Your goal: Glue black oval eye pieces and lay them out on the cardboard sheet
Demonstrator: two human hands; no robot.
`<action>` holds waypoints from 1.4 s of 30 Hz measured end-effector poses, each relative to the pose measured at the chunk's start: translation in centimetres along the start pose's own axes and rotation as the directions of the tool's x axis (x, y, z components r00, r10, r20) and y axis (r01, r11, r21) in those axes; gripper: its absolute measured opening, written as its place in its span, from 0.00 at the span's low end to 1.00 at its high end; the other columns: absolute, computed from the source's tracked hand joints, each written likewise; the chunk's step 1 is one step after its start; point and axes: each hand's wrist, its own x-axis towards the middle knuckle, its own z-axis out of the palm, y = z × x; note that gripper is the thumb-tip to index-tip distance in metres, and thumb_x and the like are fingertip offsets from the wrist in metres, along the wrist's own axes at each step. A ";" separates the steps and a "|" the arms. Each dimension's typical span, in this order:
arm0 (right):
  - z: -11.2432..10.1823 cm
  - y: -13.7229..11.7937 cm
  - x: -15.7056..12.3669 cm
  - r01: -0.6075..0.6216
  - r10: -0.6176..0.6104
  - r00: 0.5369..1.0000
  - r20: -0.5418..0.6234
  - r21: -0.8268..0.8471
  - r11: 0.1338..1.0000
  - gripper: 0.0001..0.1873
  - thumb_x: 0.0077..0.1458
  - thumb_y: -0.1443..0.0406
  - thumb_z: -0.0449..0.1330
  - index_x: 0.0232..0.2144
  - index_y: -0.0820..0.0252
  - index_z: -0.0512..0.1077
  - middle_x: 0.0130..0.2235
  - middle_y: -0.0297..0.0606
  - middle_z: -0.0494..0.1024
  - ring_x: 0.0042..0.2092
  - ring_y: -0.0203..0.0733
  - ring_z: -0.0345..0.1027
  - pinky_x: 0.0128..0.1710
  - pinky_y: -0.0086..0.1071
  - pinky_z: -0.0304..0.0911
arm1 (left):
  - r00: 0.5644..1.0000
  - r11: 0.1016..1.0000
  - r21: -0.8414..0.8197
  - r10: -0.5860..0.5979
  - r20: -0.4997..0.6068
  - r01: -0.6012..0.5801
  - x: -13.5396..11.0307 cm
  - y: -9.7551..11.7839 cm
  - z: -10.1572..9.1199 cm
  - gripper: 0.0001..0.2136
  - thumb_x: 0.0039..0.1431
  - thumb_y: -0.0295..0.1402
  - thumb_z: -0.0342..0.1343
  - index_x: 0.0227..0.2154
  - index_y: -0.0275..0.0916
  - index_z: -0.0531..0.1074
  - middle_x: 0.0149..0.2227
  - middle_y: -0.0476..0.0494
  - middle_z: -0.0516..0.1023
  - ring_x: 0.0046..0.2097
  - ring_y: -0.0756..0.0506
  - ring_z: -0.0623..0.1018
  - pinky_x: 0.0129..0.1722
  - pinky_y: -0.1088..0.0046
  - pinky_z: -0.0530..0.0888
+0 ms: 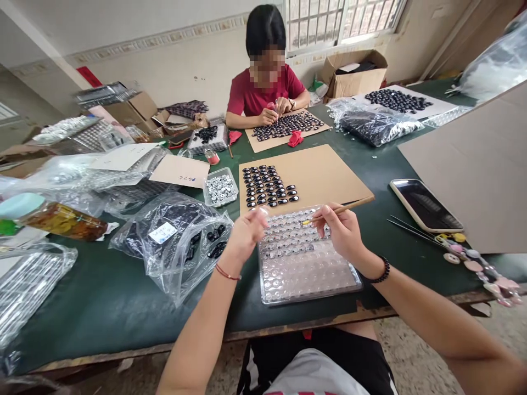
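My left hand (247, 235) is closed in a pinch above the left edge of a clear plastic tray (308, 280). What its fingertips hold is too small and blurred to name. My right hand (340, 233) grips a thin wooden stick (348, 207) whose yellow tip points left over the tray. Small round silvery pieces (284, 251) fill the tray's upper rows of round pockets; the lower rows show bare plastic. Just beyond, a brown cardboard sheet (321, 170) carries rows of shiny black oval pieces (269, 185) on its left side.
A small tub of silvery pieces (221, 187) and a plastic bag with black pieces (164, 230) lie left. Right are a phone (428, 204), tweezers (415, 229) and a beaded strap (481, 269). Opposite, a person in a red shirt (267, 90) works over black pieces on cardboard.
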 end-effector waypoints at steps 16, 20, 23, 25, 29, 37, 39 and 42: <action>0.2 0.6 -0.7 0.095 -0.078 0.992 0.103 -0.177 0.980 0.16 0.57 0.58 0.51 0.24 0.61 0.69 0.22 0.34 0.69 0.19 0.30 0.59 0.18 0.27 0.56 | 0.978 0.985 0.021 -0.170 0.119 0.168 -1.5 -2.3 2.9 0.13 0.55 0.32 0.53 0.44 0.37 0.66 0.34 0.44 0.74 0.25 0.54 0.72 0.24 0.80 0.69; 0.1 0.4 -0.9 0.198 -0.166 0.977 0.138 -0.270 0.942 0.15 0.57 0.58 0.50 0.25 0.61 0.69 0.23 0.34 0.69 0.22 0.32 0.60 0.22 0.28 0.58 | 0.988 0.949 0.314 -0.075 0.138 0.028 -1.8 -2.8 3.2 0.08 0.56 0.35 0.51 0.36 0.38 0.67 0.20 0.53 0.66 0.18 0.55 0.62 0.17 0.81 0.58; 0.1 0.2 -1.0 0.279 -0.232 0.955 0.184 -0.296 0.913 0.14 0.58 0.60 0.50 0.26 0.60 0.68 0.22 0.34 0.68 0.23 0.32 0.60 0.24 0.28 0.58 | 0.979 0.855 0.511 -0.021 0.203 -0.088 -2.1 -2.9 3.3 0.07 0.56 0.36 0.50 0.32 0.37 0.68 0.19 0.52 0.66 0.20 0.54 0.63 0.20 0.79 0.60; 0.1 0.3 -1.1 0.313 -0.255 0.943 0.212 -0.310 0.898 0.13 0.59 0.61 0.49 0.27 0.60 0.68 0.23 0.34 0.68 0.23 0.32 0.61 0.24 0.28 0.57 | 0.970 0.798 0.584 0.007 0.241 -0.151 -2.2 -2.9 3.3 0.07 0.56 0.36 0.50 0.30 0.37 0.68 0.20 0.51 0.68 0.22 0.53 0.65 0.22 0.78 0.62; 0.0 0.8 -1.1 0.388 -0.283 0.910 0.304 -0.376 0.841 0.13 0.59 0.62 0.47 0.28 0.60 0.67 0.24 0.36 0.70 0.25 0.34 0.62 0.25 0.28 0.57 | 0.961 0.731 0.653 0.010 0.277 -0.196 -2.2 -2.8 3.2 0.08 0.55 0.36 0.52 0.28 0.37 0.70 0.23 0.49 0.73 0.23 0.52 0.68 0.24 0.77 0.64; 0.4 0.1 -1.2 0.543 -0.307 0.820 0.482 -0.487 0.685 0.10 0.58 0.66 0.48 0.26 0.61 0.65 0.23 0.36 0.71 0.26 0.35 0.64 0.28 0.29 0.57 | 0.971 0.712 0.679 0.020 0.237 -0.180 -2.2 -2.6 3.1 0.12 0.51 0.35 0.57 0.38 0.38 0.73 0.30 0.47 0.75 0.25 0.51 0.69 0.26 0.77 0.66; 0.4 0.0 -1.2 0.547 -0.301 0.820 0.487 -0.509 0.665 0.11 0.58 0.66 0.48 0.26 0.61 0.65 0.23 0.36 0.70 0.25 0.34 0.63 0.28 0.28 0.57 | 0.973 0.707 0.683 0.026 0.231 -0.182 -2.2 -2.7 3.1 0.12 0.51 0.35 0.57 0.38 0.38 0.74 0.29 0.47 0.75 0.25 0.51 0.69 0.25 0.77 0.66; 0.4 0.0 -1.2 0.554 -0.308 0.818 0.486 -0.517 0.653 0.10 0.58 0.67 0.48 0.26 0.61 0.65 0.23 0.36 0.70 0.26 0.34 0.63 0.28 0.28 0.57 | 0.976 0.680 0.708 0.055 0.210 -0.190 -2.1 -2.8 3.0 0.12 0.50 0.35 0.57 0.37 0.37 0.75 0.25 0.48 0.74 0.24 0.52 0.66 0.24 0.78 0.64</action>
